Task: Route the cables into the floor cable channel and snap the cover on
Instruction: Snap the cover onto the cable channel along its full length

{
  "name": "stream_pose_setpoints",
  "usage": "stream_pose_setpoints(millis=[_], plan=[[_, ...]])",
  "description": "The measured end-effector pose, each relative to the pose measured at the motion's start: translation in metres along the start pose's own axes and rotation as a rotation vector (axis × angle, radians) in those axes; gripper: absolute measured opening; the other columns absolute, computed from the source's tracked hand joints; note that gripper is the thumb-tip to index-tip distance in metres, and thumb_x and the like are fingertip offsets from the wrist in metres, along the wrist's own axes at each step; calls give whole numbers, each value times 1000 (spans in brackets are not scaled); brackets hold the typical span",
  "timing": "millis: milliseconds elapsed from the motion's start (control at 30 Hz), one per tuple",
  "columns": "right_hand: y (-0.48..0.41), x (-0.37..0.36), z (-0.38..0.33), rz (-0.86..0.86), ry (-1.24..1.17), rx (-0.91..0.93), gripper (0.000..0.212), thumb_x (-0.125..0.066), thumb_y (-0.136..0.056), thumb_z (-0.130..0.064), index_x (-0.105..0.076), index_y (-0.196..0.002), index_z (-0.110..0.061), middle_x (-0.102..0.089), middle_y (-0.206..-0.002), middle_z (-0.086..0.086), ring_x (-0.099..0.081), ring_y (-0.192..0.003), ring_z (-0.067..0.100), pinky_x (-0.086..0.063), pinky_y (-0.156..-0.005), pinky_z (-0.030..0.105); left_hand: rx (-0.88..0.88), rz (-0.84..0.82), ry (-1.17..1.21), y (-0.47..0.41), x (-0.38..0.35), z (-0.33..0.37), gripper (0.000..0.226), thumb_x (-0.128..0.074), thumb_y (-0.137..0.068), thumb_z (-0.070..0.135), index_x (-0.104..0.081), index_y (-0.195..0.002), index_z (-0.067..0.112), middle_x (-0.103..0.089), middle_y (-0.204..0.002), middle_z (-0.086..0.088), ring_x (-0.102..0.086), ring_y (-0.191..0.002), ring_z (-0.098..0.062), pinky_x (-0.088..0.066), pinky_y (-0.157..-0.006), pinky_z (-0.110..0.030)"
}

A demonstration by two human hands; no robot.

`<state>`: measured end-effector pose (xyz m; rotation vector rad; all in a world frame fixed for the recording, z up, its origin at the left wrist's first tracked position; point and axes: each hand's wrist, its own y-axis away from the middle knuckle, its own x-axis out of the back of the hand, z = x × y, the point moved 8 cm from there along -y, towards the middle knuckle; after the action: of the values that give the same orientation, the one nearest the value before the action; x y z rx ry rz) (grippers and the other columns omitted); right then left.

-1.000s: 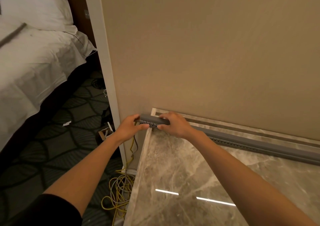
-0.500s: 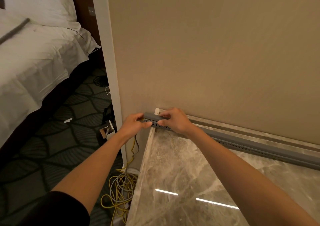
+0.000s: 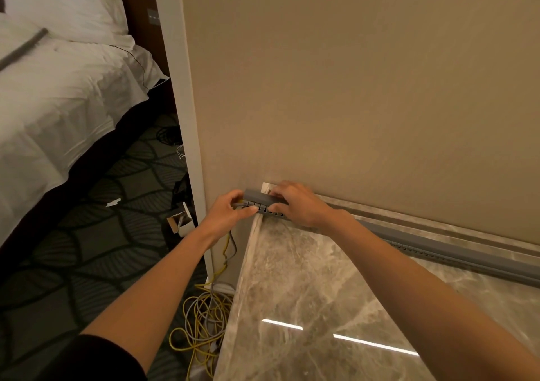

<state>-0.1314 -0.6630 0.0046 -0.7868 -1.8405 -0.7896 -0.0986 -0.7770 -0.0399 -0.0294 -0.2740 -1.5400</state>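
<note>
Left hand (image 3: 226, 215) and right hand (image 3: 301, 205) pinch one end of the channel (image 3: 257, 196).

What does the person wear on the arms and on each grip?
A black sleeve covers the left upper arm; both forearms are bare. The right arm shows no sleeve in view. The left grip and the right grip wear no glove, and no watch, bracelet or ring shows.

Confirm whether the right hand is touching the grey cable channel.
Touching. In the head view, the right hand curls its fingers over the cable channel.
</note>
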Motion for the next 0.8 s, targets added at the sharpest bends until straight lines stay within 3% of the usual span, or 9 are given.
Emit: stream_pose_setpoints(millis=[133,300,433,600,800], plan=[[-4,3,2,-5,-82,-17,23,-57,-89,-18,-67,-105,-4,-58,-91,13,-53,-91,28,-36,-75,31,14,25,7,-1,3,-1,24,-65,-83,7,-56,-102,18,-59,-89,7,-54,-82,-3,-42,-74,-13],[-5,5,3,8,-109,-35,20,-51,-92,-15,-66,-98,-3,-53,-86,9,-48,-83,23,-33,-73,30,33,15,15,-1,0,-6,29,-66,-82,10,-59,-110,11,-62,-100,-3,-57,-94,-15,-44,-77,-16],[-3,8,-1,-9,-72,19,20,-55,-90,-15,-65,-98,0,-49,-87,7,-45,-82,19,-34,-73,29,24,31,32,-2,-2,-2,34,-63,-84,8,-58,-118,8,-61,-102,-1,-55,-84,-1,-41,-71,-10],[-3,7,0,-10,-41,21,21,-55,-91,-16,-64,-101,-1,-45,-90,6,-42,-85,19,-33,-75,30,29,36,29,-6,-1,0,29,-64,-83,5,-62,-112,5,-63,-99,-6,-57,-90,-14,-41,-72,-14],[-3,11,0,-1,8,15,23,-56,-90,-17,-65,-100,2,-49,-90,12,-46,-84,25,-40,-79,36,29,38,16,-10,0,1,26,-64,-83,5,-65,-108,5,-64,-99,-7,-56,-81,-7,-44,-68,-10]])
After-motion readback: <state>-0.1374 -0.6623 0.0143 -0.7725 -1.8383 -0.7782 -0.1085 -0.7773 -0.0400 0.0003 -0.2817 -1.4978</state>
